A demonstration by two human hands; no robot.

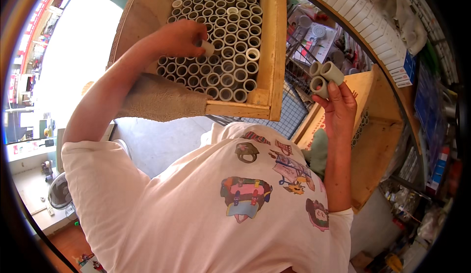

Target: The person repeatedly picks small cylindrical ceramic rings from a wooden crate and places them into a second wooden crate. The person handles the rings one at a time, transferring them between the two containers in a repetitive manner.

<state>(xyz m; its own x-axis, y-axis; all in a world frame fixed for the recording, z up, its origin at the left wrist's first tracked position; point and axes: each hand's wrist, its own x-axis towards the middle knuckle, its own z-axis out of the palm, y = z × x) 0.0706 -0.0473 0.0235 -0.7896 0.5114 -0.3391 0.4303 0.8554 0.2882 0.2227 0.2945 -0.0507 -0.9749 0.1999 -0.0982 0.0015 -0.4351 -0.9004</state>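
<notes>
Short grey plastic pipe sleeves [231,38] stand on end in tight rows inside a wooden box [272,52]. Over these rows, my left hand [180,39] grips one pale sleeve [207,48], tilted on its side between thumb and fingers. To the right of the box, my right hand [340,102] is raised and holds three loose sleeves [333,73] in a cluster, their round openings facing up and left. A few whiter sleeves [252,54] show among the grey ones. My left forearm crosses a brown cloth [165,98] draped on the box's near edge.
At the right, a second wooden box [382,137] holds more sleeves at its far side. A wire mesh basket [289,98] and a packaged shower head [318,32] lie between the boxes. White cartons [362,11] line a shelf, upper right. A fan [60,192] stands at lower left.
</notes>
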